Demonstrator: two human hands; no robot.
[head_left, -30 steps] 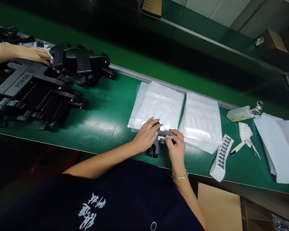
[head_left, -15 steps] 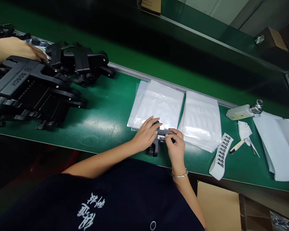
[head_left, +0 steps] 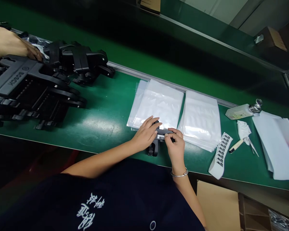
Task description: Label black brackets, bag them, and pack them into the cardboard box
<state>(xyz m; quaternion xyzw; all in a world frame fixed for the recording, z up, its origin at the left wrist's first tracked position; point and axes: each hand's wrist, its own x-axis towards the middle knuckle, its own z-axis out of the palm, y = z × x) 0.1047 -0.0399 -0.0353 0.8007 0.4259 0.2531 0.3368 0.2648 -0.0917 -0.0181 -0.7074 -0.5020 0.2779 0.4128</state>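
Bracket (head_left: 154, 149) at table's (head_left: 106, 106) near edge, by left bag stack (head_left: 160, 102). Left hand (head_left: 145, 134) holds its left part, fingers loosely curved. Right hand (head_left: 175, 141) curled in close at white label (head_left: 160, 137) on it; can't tell pinch or press. Label sheet (head_left: 221, 155) right, bottle (head_left: 239, 112) farther. Co-worker's hand (head_left: 12, 43) far left.

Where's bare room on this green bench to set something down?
The widest bare patch of bench lies between the black brackets and the left plastic stack; a smaller one, between the label strip and white sheets. It is crowded at the brackets, where another person's hand is, and where the left hand and right hand hold a black part.
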